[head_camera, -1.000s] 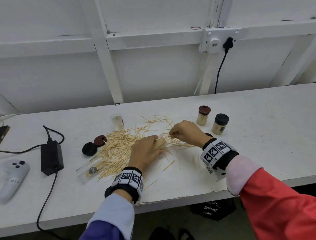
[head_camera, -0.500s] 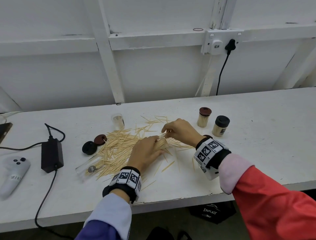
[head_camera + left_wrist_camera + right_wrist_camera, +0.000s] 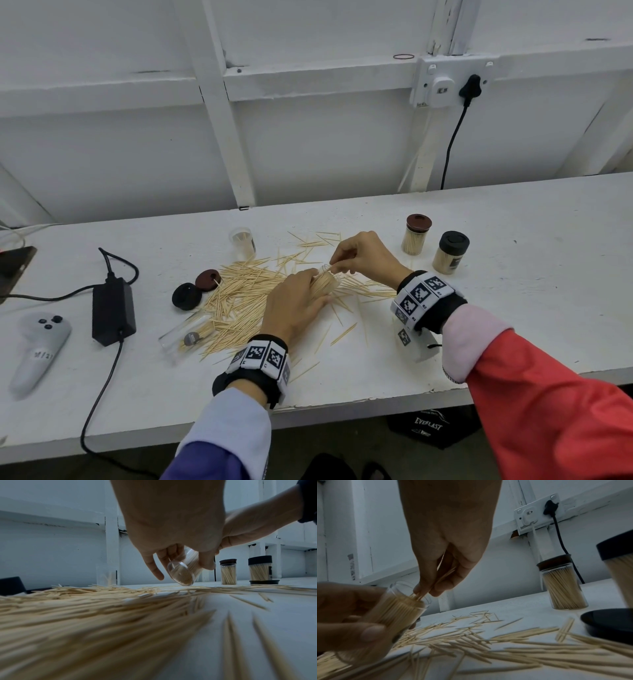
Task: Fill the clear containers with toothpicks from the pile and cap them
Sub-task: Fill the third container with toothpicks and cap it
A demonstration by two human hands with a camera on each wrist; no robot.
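Observation:
My left hand [image 3: 297, 301] grips a clear container [image 3: 324, 283] packed with toothpicks, tilted with its mouth toward the right hand, just above the toothpick pile [image 3: 246, 301]. In the left wrist view the container's round base [image 3: 181, 574] shows under the fingers [image 3: 155, 566]. My right hand [image 3: 363, 255] pinches a few toothpicks [image 3: 444, 576] and holds their tips in the container's mouth [image 3: 412, 599]. Two filled, capped containers [image 3: 415, 234] [image 3: 450, 253] stand at the right. An almost empty open container [image 3: 242, 242] stands behind the pile; another clear one [image 3: 185, 334] lies on its side at the pile's left.
Two loose caps, black [image 3: 186, 296] and dark red [image 3: 208, 280], lie left of the pile; another black cap [image 3: 607, 623] lies near the right wrist. A black power adapter [image 3: 112, 310] with cable and a grey controller [image 3: 37, 346] sit far left. The table's front edge [image 3: 342, 409] is close.
The left hand has lifted the container slightly and tilted it up. The right hand rose from the pile with toothpicks and brought them to the container's mouth.

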